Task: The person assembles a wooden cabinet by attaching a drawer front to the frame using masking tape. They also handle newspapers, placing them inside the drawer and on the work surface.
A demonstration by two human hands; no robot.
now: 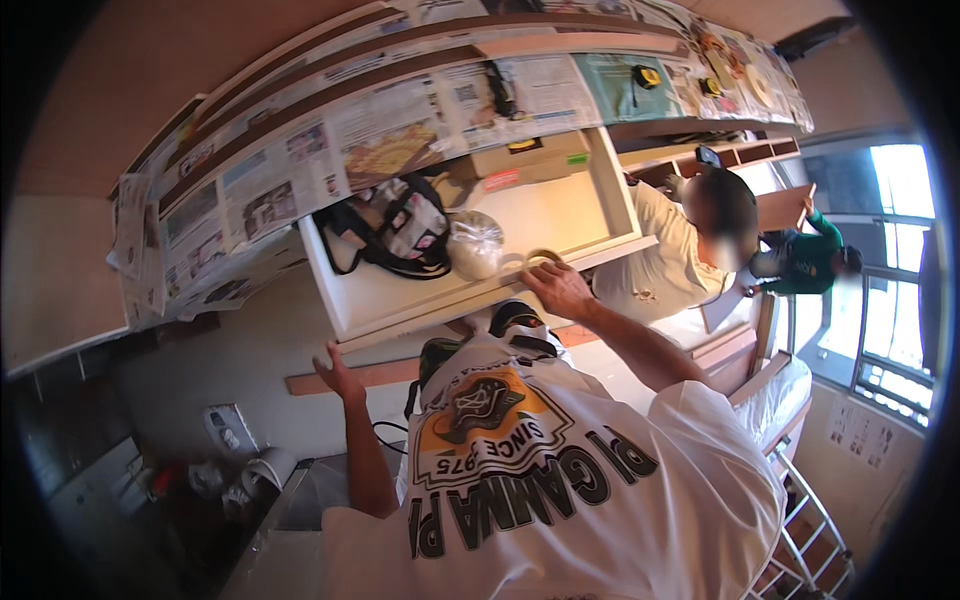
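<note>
A pulled-out white drawer (400, 318) spans the space in front of me. My right hand (562, 291) is at its front rim, fingers bent around the lower side of a brownish ring like a roll of tape (543, 256). How firmly they grip it is hard to see. Beside the drawer's front left corner is my left hand (340, 374), fingers apart and holding nothing. Inside the drawer lie a dark-trimmed, patterned bag (415, 228), a clear plastic bag with pale contents (476, 246) and a cardboard box (535, 158) at the back.
Newspaper (390, 120) covers the worktop above the drawer, with tape measures (647, 77) on it. A co-worker in a pale shirt (655, 250) is close on the right. Farther off, another person in green (808, 258) touches a wooden panel (787, 207). A white metal ladder (805, 520) stands lower right.
</note>
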